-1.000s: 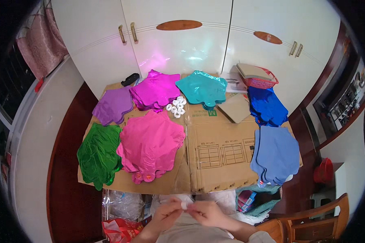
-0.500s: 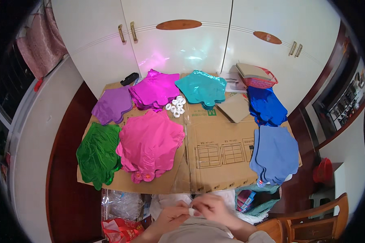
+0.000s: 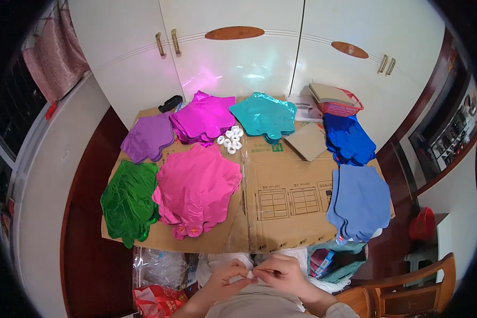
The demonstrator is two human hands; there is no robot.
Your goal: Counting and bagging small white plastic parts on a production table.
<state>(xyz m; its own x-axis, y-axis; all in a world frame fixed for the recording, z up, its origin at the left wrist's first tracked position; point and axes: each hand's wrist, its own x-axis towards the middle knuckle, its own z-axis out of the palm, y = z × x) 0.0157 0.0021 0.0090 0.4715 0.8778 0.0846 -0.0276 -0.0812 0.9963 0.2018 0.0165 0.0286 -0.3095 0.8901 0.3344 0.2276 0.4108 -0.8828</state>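
Note:
My left hand (image 3: 227,282) and my right hand (image 3: 282,274) meet just past the near edge of the cardboard, in front of my body. Both have their fingers pinched together around a small white piece (image 3: 250,274), mostly covered by the fingertips. Its exact kind cannot be made out. Several small white rings (image 3: 231,140) lie in a group on the cardboard (image 3: 281,175). Closest to my hands among the stacks is a pile of flat pink foil balloons (image 3: 199,188).
Around the cardboard lie stacks of flat foil pieces: green (image 3: 128,199), purple (image 3: 148,139), magenta (image 3: 204,116), teal (image 3: 264,115), dark blue (image 3: 349,139) and pale blue (image 3: 361,201). A red basket (image 3: 350,107) stands at the back right. A wooden chair (image 3: 408,286) is at lower right.
My right hand's fingers have shifted slightly and pinch closer to the left fingertips. Less of the white piece shows now. The stacks have stayed put.

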